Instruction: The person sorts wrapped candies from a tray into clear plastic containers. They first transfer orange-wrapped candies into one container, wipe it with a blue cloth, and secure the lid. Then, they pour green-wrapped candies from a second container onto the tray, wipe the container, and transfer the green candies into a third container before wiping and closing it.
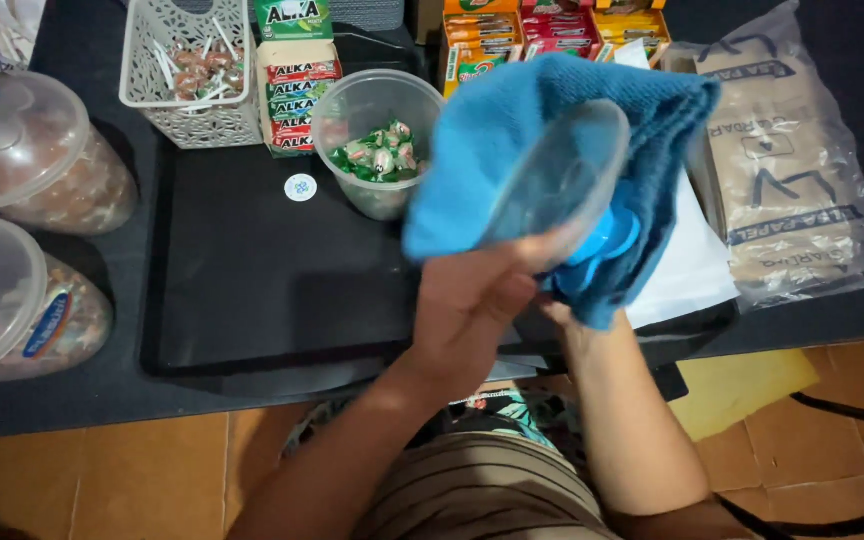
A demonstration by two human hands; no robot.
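Held above the tabletop (252,290), my left hand (472,300) pinches the rim of a light, slippery clear plastic lid (562,180), while my right hand (564,312), mostly hidden, presses the soft blue cloth (512,110) behind it

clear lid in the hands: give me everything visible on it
The clear lid is a round, see-through plastic disc with a raised rim and a bright blue knob at its lower right. It is held tilted above the black table, its face turned toward the camera. The left hand grips its lower edge; the right hand is mostly hidden under the blue cloth, which wraps behind and around the lid. It looks whole; any dirt or moisture cannot be made out.
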